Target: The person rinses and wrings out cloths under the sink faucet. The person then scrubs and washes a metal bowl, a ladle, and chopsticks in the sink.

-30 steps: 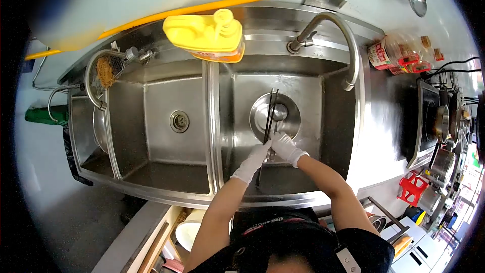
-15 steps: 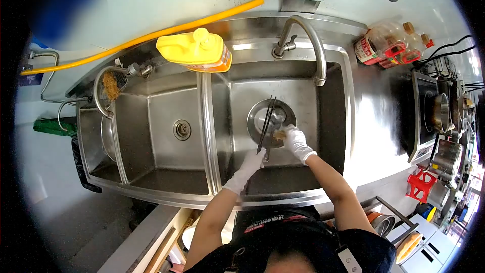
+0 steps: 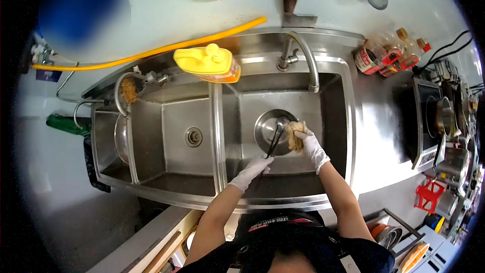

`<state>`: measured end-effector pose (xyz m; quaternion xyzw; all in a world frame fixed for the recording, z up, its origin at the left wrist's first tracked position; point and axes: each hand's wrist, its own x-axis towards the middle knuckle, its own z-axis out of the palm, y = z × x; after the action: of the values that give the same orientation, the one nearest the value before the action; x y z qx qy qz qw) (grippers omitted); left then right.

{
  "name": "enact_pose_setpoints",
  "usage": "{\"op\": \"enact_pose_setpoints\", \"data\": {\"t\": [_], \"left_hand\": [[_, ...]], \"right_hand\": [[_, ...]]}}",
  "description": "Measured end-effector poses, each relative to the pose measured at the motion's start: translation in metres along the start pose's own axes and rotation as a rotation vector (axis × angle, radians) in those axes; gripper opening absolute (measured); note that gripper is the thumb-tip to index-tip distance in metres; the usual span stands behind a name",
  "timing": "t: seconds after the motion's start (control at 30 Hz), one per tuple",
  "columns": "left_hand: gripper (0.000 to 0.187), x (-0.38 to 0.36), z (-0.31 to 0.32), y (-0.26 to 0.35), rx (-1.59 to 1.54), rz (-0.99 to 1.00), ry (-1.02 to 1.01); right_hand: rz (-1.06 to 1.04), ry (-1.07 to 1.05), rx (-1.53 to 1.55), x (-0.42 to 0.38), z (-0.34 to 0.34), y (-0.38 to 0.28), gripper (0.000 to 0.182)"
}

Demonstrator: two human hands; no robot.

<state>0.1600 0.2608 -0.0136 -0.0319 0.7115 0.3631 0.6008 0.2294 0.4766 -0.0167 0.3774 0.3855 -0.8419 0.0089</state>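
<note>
Over the right basin of the steel sink [image 3: 218, 136], my left hand [image 3: 254, 170] in a white glove is closed around dark, long-handled utensils [image 3: 274, 143]. Their far ends reach over a round metal bowl [image 3: 265, 127] on the basin floor. A rounded metal end, perhaps a ladle's, shows beside the cloth. My right hand [image 3: 312, 147], also gloved, grips a crumpled tan cloth [image 3: 295, 135] at the bowl's right side, close to the utensils' ends. The bowl's right part is hidden by the cloth.
A curved faucet [image 3: 309, 60] rises behind the right basin. The yellow jug [image 3: 209, 64] stands at the divider's back end. Plastic bottles [image 3: 371, 56] are at the back right, near a cooktop [image 3: 428, 116]. A cleaver [image 3: 298, 19] hangs on the wall.
The utensils' handles have turned and their far ends have come toward the cloth. The cloth, mostly hidden before, now shows fully in my right hand. The camera view has shifted.
</note>
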Motion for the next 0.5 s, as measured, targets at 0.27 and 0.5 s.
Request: {"op": "enact_pose_setpoints", "data": {"t": [0.27, 0.5], "left_hand": [[0.013, -0.103, -0.095, 0.161, 0.343, 1.338, 1.055], [0.023, -0.129, -0.194, 0.303, 0.411, 1.080, 0.499]], "right_hand": [[0.082, -0.555, 0.602, -0.021, 0.138, -0.099, 0.045], [0.024, -0.571, 0.648, 0.009, 0.248, -0.107, 0.043]]}}
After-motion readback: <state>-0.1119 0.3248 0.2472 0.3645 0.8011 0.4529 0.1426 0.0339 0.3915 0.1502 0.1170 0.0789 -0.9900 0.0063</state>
